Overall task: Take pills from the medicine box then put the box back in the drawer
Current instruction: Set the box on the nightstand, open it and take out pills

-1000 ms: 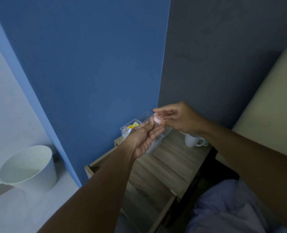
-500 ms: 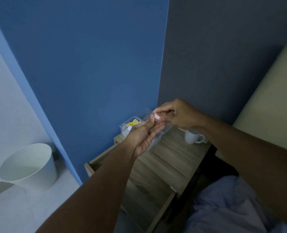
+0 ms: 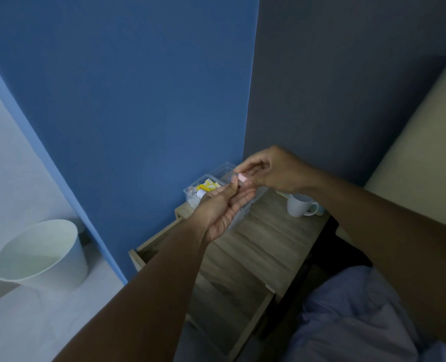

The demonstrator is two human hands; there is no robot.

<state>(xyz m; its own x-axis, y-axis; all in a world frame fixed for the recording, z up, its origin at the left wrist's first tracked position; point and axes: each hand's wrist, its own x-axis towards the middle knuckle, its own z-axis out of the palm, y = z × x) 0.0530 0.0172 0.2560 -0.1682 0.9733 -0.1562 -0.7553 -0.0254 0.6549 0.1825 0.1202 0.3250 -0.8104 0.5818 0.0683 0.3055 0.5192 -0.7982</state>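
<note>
Both hands meet above the wooden table (image 3: pixel 263 239); the left hand (image 3: pixel 223 210) lies palm up, its grip wide; the right hand (image 3: pixel 271 171) has its grip narrowed on a small pink pill item (image 3: pixel 242 177) at the left fingertips; behind them the clear medicine box (image 3: pixel 203 190) stands on the table by the blue wall; the drawer (image 3: pixel 211 296) below is open; a white mug (image 3: pixel 300 205) stands to the right.

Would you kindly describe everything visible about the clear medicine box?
The medicine box is a clear, plastic-looking container standing open-topped on the wooden bedside table, tucked into the wall corner. A yellow packet and small white items lie inside. Both hands are in front of it and hide its near side; neither visibly touches it.
</note>
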